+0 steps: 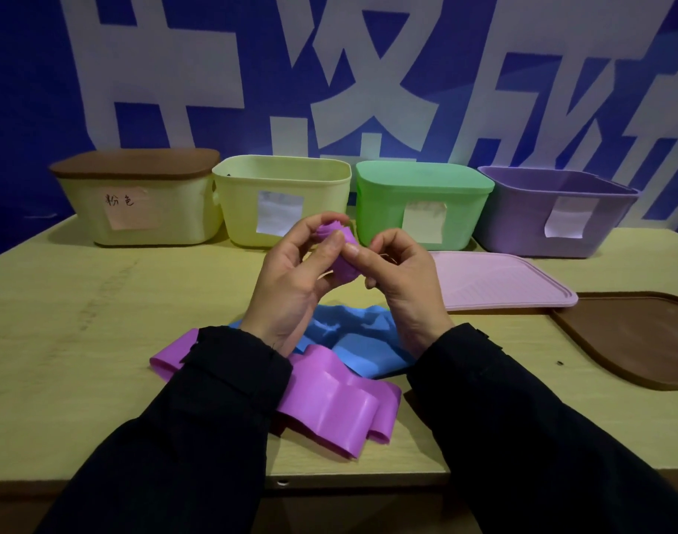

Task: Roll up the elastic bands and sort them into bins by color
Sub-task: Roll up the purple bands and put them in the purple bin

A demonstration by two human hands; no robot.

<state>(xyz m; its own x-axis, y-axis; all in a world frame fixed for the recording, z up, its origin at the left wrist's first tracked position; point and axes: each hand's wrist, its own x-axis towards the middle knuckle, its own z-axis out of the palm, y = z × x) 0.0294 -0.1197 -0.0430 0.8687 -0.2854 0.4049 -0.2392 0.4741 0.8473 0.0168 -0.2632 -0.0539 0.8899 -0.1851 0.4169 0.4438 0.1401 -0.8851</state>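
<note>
Hands meet above the bench's middle: left hand (291, 275) and right hand (399, 275) both pinch a purple roll (339, 250), its long axis running roughly left to right between them. Toward the near edge lie a loose purple band (329, 402) and, just beyond it, a blue band (360, 341). Along the far edge stand four bins; the open purple bin (522, 221), at the far right, lies nearer the right hand, probably the roll's destination.
</note>
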